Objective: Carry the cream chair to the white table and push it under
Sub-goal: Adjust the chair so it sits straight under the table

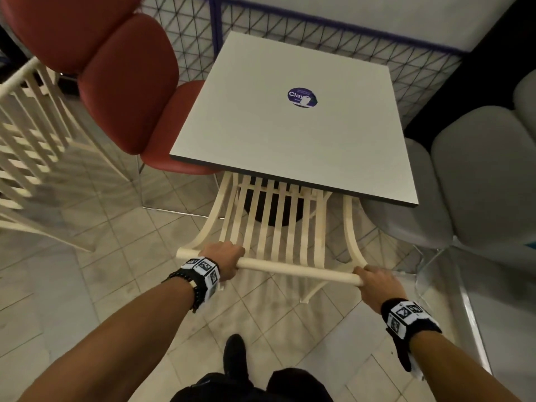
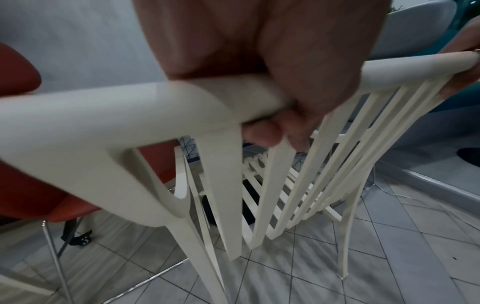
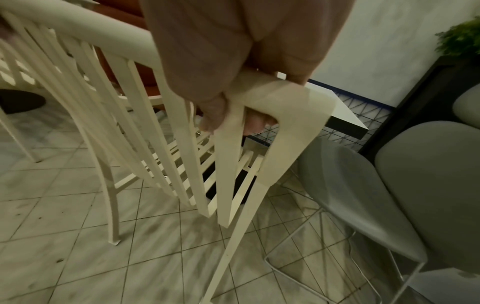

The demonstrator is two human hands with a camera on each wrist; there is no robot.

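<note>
The cream chair (image 1: 278,221) with a slatted back stands in front of me, its seat hidden under the near edge of the white table (image 1: 261,126). My left hand (image 1: 224,261) grips the left part of the chair's top rail (image 1: 290,269), and my right hand (image 1: 375,282) grips the rail's right end. In the left wrist view my left hand (image 2: 272,92) has its fingers curled round the rail of the cream chair (image 2: 103,115). In the right wrist view my right hand (image 3: 223,67) wraps the upper corner of the cream chair (image 3: 285,107), with the white table (image 3: 342,115) just beyond.
A red padded chair (image 1: 124,82) stands at the table's left and a grey padded chair (image 1: 470,181) at its right. Another cream slatted chair (image 1: 32,134) is at far left. A wire mesh fence (image 1: 290,33) runs behind the table. The floor (image 1: 87,285) is tiled.
</note>
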